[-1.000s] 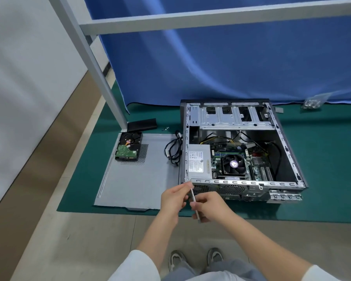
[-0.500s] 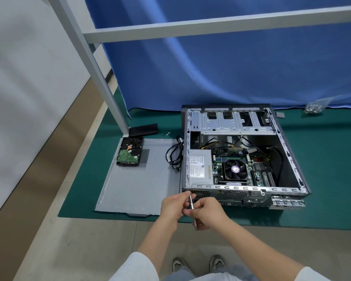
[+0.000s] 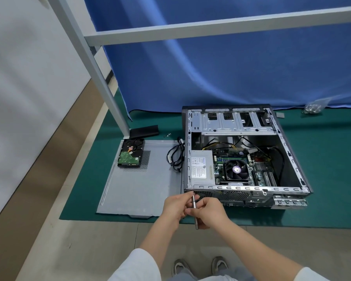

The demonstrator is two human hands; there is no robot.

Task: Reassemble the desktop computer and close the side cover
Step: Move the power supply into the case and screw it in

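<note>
The open computer case (image 3: 292,155) lies on its side on the green mat (image 3: 332,179), with its power supply (image 3: 201,167) and CPU fan (image 3: 236,170) showing. A thin silver screwdriver (image 3: 195,207) points at the case's near left corner. My right hand (image 3: 207,212) grips its handle, and my left hand (image 3: 175,206) pinches the shaft near the tip. The grey side cover (image 3: 146,189) lies flat to the left of the case, with a hard drive (image 3: 131,153) resting on its far corner.
A coiled black cable (image 3: 175,157) lies between cover and case. A black bracket (image 3: 144,130) and small screws (image 3: 167,135) sit behind the cover, by a grey frame post (image 3: 101,78). A bag of screws (image 3: 313,107) lies far right under the blue curtain (image 3: 231,67).
Both hands with the screwdriver have moved up to the case's near left corner, and the tip now sits at that corner. My head has tilted slightly.
</note>
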